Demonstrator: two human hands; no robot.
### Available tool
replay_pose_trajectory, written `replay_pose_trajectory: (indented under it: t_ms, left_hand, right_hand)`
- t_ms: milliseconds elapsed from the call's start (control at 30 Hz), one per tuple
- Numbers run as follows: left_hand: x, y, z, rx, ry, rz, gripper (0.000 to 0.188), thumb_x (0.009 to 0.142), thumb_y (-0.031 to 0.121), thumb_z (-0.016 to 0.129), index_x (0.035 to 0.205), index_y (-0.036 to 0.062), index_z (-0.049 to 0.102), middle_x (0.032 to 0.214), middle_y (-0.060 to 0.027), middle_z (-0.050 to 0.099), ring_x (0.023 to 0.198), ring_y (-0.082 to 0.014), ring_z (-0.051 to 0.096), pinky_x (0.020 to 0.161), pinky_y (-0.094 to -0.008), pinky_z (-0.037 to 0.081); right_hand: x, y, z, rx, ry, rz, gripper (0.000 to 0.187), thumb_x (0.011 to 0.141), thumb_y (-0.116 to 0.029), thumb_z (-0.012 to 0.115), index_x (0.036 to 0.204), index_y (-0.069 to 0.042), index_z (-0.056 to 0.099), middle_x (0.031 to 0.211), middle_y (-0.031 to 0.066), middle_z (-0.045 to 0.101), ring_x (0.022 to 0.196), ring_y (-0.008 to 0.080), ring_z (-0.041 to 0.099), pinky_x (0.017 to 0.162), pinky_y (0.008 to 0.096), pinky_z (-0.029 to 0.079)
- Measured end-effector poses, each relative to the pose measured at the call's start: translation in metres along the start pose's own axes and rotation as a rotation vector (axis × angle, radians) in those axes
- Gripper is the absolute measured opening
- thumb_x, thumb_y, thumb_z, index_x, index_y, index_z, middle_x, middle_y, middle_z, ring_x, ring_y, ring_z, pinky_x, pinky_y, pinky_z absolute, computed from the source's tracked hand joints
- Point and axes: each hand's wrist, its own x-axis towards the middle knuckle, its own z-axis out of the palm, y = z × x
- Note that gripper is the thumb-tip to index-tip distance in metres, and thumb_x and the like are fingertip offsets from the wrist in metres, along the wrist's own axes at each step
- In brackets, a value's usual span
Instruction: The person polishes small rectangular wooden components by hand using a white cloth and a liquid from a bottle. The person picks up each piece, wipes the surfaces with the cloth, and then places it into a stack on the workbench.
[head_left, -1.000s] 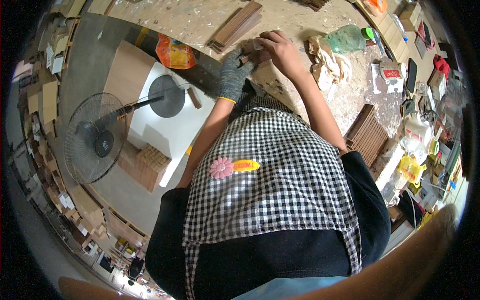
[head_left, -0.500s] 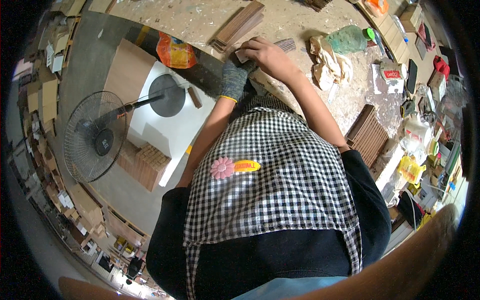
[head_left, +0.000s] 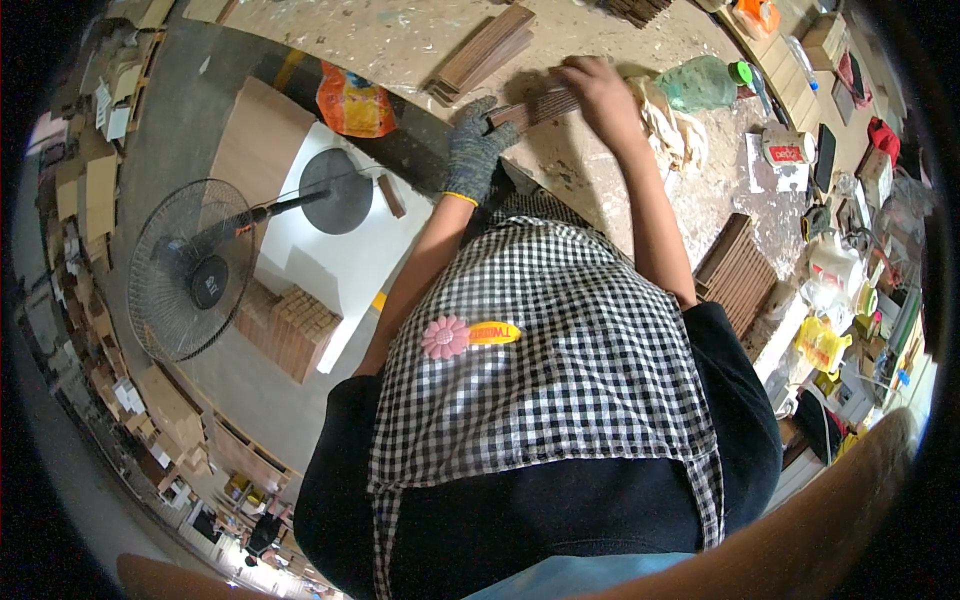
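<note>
My left hand [head_left: 474, 146], in a grey knitted glove with a yellow cuff edge, grips the near end of a dark brown grooved wood strip [head_left: 536, 108] above the workbench edge. Over the strip's far right end is my bare right hand [head_left: 606, 100], its fingers curled and somewhat smeared by motion. Whatever lies under those fingers is hidden. Just beyond the glove, a small stack of brown wood strips [head_left: 482, 52] rests on the paint-spotted workbench [head_left: 370, 35]. A crumpled cream cloth [head_left: 672, 135] lies right of my right hand, beside a green-capped clear bottle [head_left: 695, 84].
Grooved wood strips [head_left: 738, 262] are piled at the bench's right side, near a white cup [head_left: 788, 147]. On the left stand a fan [head_left: 190, 272] and a stack of wood pieces [head_left: 300, 335]. An orange bag [head_left: 355, 102] sits below the bench edge.
My right hand has moved right, away from the glove to the strip's other end, uncovering most of the strip. The left hand stays nearly in place, with its glove more in view.
</note>
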Motion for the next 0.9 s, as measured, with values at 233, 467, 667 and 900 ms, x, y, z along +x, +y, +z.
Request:
replay_pose_trajectory:
  t_ms: [233, 467, 667, 900]
  left_hand:
    - [-0.001, -0.021, -0.014, -0.595, 0.11, -0.234, 0.047, 0.087, 0.007, 0.071, 0.129, -0.0079, 0.053, 0.126, -0.0197, 0.056, 0.108, -0.0273, 0.061, 0.091, -0.0361, 0.058]
    - [-0.003, -0.04, -0.03, -0.512, 0.202, -0.163, 0.035, 0.09, 0.011, 0.069, 0.117, -0.0089, 0.059, 0.123, -0.0191, 0.055, 0.104, -0.0286, 0.062, 0.085, -0.0376, 0.062]
    - [-0.004, -0.032, -0.033, -0.49, 0.23, -0.109, 0.031, 0.092, 0.014, 0.066, 0.114, -0.0076, 0.059, 0.113, -0.0181, 0.058, 0.101, -0.0291, 0.063, 0.08, -0.0392, 0.063]
    - [0.003, -0.019, -0.025, -0.616, 0.279, -0.251, 0.026, 0.093, 0.014, 0.062, 0.109, -0.0056, 0.058, 0.107, -0.0169, 0.061, 0.094, -0.0286, 0.065, 0.077, -0.0388, 0.063]
  right_hand:
    - [-0.05, 0.03, -0.032, 0.75, 0.217, 0.609, 0.038, 0.088, -0.01, 0.074, 0.125, -0.01, 0.067, 0.12, 0.0107, 0.066, 0.104, 0.0197, 0.068, 0.087, 0.0337, 0.057]
    - [-0.06, -0.011, -0.009, 0.55, 0.226, 0.578, 0.039, 0.085, -0.015, 0.078, 0.123, -0.011, 0.069, 0.105, 0.011, 0.067, 0.086, 0.0187, 0.066, 0.072, 0.0303, 0.056]
    - [-0.053, -0.03, 0.016, 0.318, 0.163, 0.492, 0.037, 0.082, -0.016, 0.076, 0.118, -0.01, 0.068, 0.101, 0.015, 0.063, 0.091, 0.0324, 0.062, 0.08, 0.0407, 0.052]
    - [-0.032, -0.013, 0.033, 0.138, 0.196, 0.36, 0.045, 0.078, -0.012, 0.077, 0.121, -0.009, 0.064, 0.105, 0.0187, 0.061, 0.093, 0.0375, 0.061, 0.083, 0.0435, 0.051]
